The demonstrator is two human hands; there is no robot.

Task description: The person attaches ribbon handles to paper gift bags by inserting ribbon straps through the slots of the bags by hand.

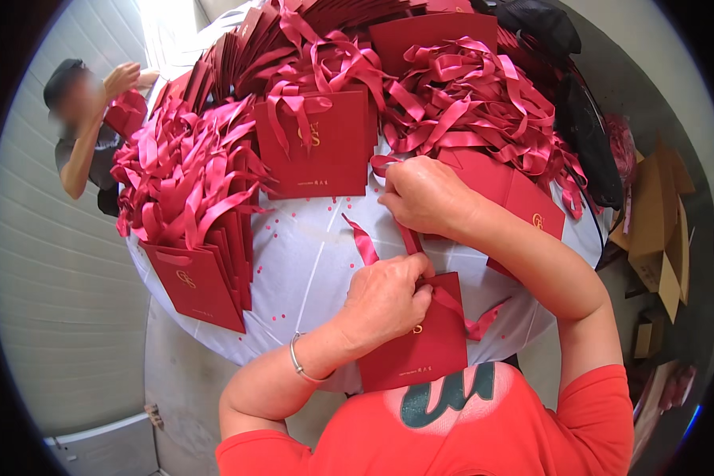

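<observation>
A red paper gift bag point(416, 353) lies flat at the near edge of the table, against my front. My left hand point(385, 295), with a bangle at its wrist, is closed at the bag's top edge, thumb and fingers pinching the ribbon there. Farther out, my right hand point(427, 194) is closed round a dark pink ribbon point(411, 240), which runs taut down toward my left hand. One loose ribbon end point(361, 240) rises beyond the left hand; another ribbon tail point(485, 320) lies to the bag's right. The ribbon inside my fingers is mostly hidden.
Stacks of red bags with ribbon handles stand at the left point(190, 285), in the middle point(313, 151) and at the right point(484, 174). Small red dots lie on the white tablecloth point(293, 262). Another person point(87, 135) works at the far left. Open cardboard boxes point(658, 226) stand at right.
</observation>
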